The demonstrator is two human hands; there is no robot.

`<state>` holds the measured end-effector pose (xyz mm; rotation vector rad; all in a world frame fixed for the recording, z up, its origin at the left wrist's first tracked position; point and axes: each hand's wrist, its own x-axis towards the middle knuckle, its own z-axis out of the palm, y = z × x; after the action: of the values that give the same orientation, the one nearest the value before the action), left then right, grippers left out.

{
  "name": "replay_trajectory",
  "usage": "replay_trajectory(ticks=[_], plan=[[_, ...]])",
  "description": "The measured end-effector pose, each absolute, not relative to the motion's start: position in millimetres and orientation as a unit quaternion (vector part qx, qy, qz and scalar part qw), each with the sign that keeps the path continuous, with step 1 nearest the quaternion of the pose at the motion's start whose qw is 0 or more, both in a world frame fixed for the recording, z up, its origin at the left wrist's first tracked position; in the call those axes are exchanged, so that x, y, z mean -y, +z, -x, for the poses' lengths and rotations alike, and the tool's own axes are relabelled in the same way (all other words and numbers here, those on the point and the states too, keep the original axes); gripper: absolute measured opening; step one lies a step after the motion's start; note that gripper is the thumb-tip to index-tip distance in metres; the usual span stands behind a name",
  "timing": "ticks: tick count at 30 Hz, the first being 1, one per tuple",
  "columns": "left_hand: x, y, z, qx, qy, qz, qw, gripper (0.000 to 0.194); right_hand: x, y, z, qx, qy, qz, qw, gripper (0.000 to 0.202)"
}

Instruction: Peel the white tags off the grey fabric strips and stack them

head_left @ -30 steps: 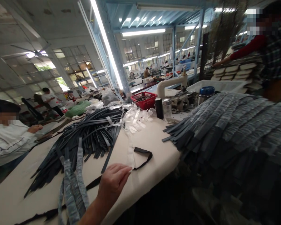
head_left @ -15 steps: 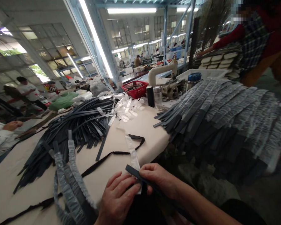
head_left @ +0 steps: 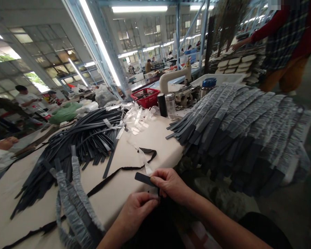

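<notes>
My right hand (head_left: 169, 185) is closed on a dark grey flat strip (head_left: 143, 178), whose rounded end sticks out to the left past the thumb. Just below it, my left hand (head_left: 136, 211) pinches the end of a clear plastic film strip (head_left: 153, 191) between thumb and fingertips. More of this film rises behind the right hand onto the table. Both hands are close together at the table's front edge. A black fabric band (head_left: 124, 168) lies curved across the tabletop beyond them. To the left rest several strips wrapped in wrinkled film (head_left: 67, 186).
A pile of dark strips (head_left: 88, 135) covers the table's (head_left: 124, 193) left side. Film-wrapped strips (head_left: 238, 128) hang over the right. Behind are film scraps (head_left: 138, 117), a red basket (head_left: 146, 98), a black bottle (head_left: 162, 104) and a sewing machine (head_left: 181, 86). A co-worker (head_left: 287, 45) stands at right.
My left hand has gone from fingers spread over the film to a pinch on its end, lower down. The strip's end in my right hand has moved slightly up and left.
</notes>
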<state>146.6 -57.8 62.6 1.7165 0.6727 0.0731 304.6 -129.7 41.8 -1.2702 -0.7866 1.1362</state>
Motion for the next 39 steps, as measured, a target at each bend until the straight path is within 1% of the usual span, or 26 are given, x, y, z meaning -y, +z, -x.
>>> replay_trajectory(ticks=[3,5,9,11,15,17,19,24,26,27,28,31,33,36,38,39], plan=[[59,57,-153,-0.308,0.042,-0.729,0.61,0.025,131,42,-308,0.347,0.46,0.557,0.598,0.027],[58,52,-155,-0.33,0.066,-0.677,0.654,0.026,135,41,-311,0.347,0.439,0.562,0.609,0.03],[53,49,-161,-0.362,0.177,-0.442,0.801,0.026,157,41,-314,0.329,0.391,0.582,0.633,0.037],[52,52,-165,-0.356,0.231,-0.341,0.839,0.027,172,42,-312,0.335,0.373,0.599,0.624,0.035],[56,62,-175,-0.375,0.288,-0.232,0.85,0.01,199,44,-302,0.431,0.304,0.616,0.585,0.019],[61,66,-179,-0.395,0.294,-0.213,0.844,0.018,207,43,-298,0.464,0.281,0.62,0.567,0.015],[65,68,-182,-0.407,0.291,-0.21,0.84,0.021,210,41,-296,0.474,0.271,0.625,0.558,0.013],[70,62,-182,-0.397,0.269,-0.234,0.846,0.019,208,36,-300,0.467,0.229,0.644,0.561,0.013],[71,58,-180,-0.388,0.261,-0.24,0.85,0.012,207,35,-301,0.467,0.22,0.646,0.562,0.014],[73,56,-179,-0.382,0.257,-0.245,0.853,0.007,205,35,-300,0.466,0.218,0.647,0.562,0.014],[75,54,-179,-0.374,0.253,-0.255,0.855,0.009,204,35,-299,0.464,0.218,0.65,0.561,0.015],[84,47,-180,-0.347,0.249,-0.29,0.856,0.027,196,36,-295,0.451,0.213,0.666,0.554,0.015],[87,44,-181,-0.342,0.259,-0.307,0.85,0.029,194,40,-295,0.449,0.224,0.667,0.551,0.017],[77,43,-180,-0.356,0.292,-0.317,0.829,0.031,202,47,-298,0.463,0.301,0.642,0.532,0.011],[63,46,-176,-0.371,0.324,-0.309,0.813,0.032,216,47,-302,0.473,0.382,0.631,0.481,0.013],[56,47,-173,-0.379,0.34,-0.301,0.806,0.031,222,44,-303,0.474,0.423,0.628,0.45,0.01]])
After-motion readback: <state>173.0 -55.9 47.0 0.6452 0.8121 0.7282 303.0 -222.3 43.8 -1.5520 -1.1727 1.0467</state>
